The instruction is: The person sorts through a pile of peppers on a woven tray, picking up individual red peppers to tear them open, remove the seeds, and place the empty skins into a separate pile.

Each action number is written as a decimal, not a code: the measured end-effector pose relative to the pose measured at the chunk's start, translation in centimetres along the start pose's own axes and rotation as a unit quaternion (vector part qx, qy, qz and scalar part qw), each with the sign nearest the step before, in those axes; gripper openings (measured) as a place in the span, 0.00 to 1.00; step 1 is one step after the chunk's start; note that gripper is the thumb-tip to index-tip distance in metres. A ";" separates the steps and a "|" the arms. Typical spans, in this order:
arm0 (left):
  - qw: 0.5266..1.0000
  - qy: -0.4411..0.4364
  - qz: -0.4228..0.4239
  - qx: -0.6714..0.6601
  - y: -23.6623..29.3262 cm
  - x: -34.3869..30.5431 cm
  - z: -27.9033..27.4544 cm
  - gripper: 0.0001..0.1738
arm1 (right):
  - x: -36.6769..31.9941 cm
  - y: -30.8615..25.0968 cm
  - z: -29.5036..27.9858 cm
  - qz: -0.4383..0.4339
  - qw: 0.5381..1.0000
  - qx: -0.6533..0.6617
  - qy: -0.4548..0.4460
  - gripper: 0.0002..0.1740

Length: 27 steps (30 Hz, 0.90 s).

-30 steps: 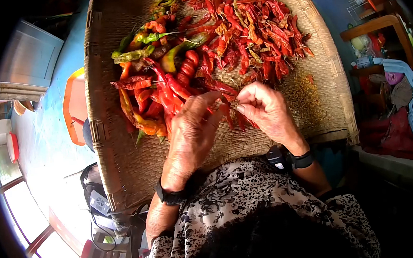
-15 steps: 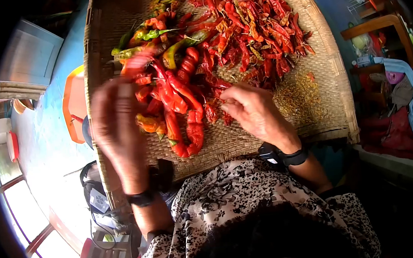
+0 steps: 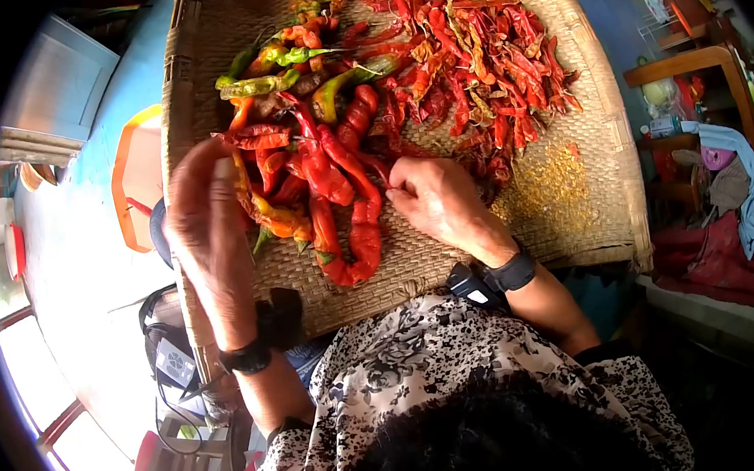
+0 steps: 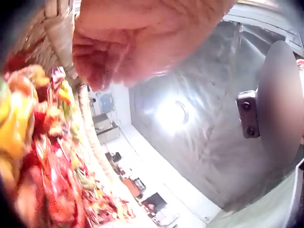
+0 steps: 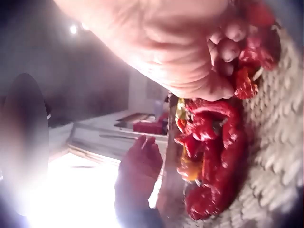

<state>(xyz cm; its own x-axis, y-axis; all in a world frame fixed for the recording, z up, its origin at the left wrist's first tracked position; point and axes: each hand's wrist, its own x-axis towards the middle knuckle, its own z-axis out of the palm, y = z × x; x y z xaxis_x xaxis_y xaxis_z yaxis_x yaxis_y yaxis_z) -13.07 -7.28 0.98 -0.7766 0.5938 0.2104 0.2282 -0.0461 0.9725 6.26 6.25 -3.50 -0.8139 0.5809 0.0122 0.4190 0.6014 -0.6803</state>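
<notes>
In the head view, my left hand [image 3: 207, 218] is raised over the tray's left edge, fingers loosely bent, nothing seen in them. My right hand [image 3: 445, 202], fingers curled, pinches a thin red pepper [image 3: 377, 166] near the tray's middle. Just left of it lie large glossy red peppers [image 3: 324, 176], one curved in a U, with green and yellow ones [image 3: 341, 88] above. Wrinkled dried red peppers [image 3: 519, 65] fill the upper right. In the right wrist view, the curled right fingers [image 5: 227, 50] are against red peppers [image 5: 256, 52].
The woven tray [image 3: 602, 111] spans the view in front of the body. Yellow seeds [image 3: 550, 186] are scattered on its right side. An orange-rimmed container [image 3: 136, 188] is beyond its left edge, and a wooden-framed shelf [image 3: 682, 65] with cloths stands to the right.
My left hand has moved left, away from my right hand, to the tray's edge. The U-shaped pepper it covered now shows. My right hand has shifted slightly left.
</notes>
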 end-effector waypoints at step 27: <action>0.904 -0.307 -0.235 -0.182 0.4 -4.9 6.8 0.07 | -2.6 -1.8 -4.2 -0.023 0.967 0.252 0.038 0.04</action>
<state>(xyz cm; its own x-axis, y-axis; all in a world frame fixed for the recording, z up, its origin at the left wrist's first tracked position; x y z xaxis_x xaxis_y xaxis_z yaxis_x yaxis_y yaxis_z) -5.23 -4.77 -0.33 -0.2394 0.9456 -0.2205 -0.3374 0.1319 0.9321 9.30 5.96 0.74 -0.7874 0.6095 0.0925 0.1179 0.2962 -0.9478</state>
